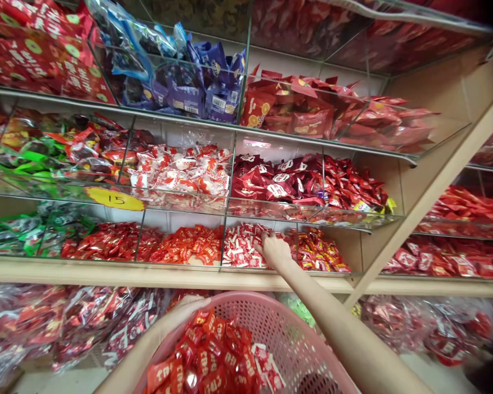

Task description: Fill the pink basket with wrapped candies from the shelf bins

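One round pink plastic basket (pixel 285 331)
Your left hand (pixel 190 306) curls on its rim. Your right hand (pixel 275 250), half-curled, is on small red-and-white wrapped candies (pixel 242 243) in one clear bin (pixel 246 268); I can't tell if it holds any.

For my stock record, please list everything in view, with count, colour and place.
Basket: one, pink, bottom centre
Larger packets: many, red, inside basket
Smaller packets: several, red-white, inside basket, right
Shelving: several tiers, wood-coloured, beyond basket
Shelf packets: too many to count; mostly red, blue top, green left
Label "15": one, yellow, middle shelf's front
Bagged goods: many, mostly red, below shelves
Left hand: one, bare, at basket's rim
Right hand: one, bare, at lower red-white packets
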A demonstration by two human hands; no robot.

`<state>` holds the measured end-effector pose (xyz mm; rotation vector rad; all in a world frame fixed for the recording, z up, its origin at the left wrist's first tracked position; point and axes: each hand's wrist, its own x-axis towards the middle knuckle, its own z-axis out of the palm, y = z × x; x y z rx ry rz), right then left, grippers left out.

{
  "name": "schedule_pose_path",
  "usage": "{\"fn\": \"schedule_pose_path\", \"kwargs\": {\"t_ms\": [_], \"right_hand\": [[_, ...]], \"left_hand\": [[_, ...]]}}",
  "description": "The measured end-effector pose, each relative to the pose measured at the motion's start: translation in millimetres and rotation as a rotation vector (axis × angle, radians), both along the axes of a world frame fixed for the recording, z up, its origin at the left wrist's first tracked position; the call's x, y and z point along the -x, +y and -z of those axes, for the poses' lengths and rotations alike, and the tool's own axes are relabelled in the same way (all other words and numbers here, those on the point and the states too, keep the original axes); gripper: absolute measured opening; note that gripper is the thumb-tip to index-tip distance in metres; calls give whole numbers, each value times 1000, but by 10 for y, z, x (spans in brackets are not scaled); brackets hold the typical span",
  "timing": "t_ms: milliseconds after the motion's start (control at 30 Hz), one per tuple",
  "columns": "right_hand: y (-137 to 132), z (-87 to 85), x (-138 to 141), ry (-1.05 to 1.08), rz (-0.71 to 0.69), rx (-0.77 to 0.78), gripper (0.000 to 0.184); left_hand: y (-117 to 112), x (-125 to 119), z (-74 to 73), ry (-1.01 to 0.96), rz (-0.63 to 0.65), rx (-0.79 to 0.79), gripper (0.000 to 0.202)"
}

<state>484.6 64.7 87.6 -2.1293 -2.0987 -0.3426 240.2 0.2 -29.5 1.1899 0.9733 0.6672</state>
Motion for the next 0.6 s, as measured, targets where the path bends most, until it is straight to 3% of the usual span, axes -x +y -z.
{"fn": "schedule_pose_path", "kwargs": {"t_ms": [300, 600], "right_hand": [[-18, -9, -164, 97, -30, -110, 36], [116, -90, -272, 391, -27, -219, 37]], "left_hand": [[23, 22, 14, 20, 1, -64, 42], [47, -23, 4, 29, -46, -58, 41]]}}
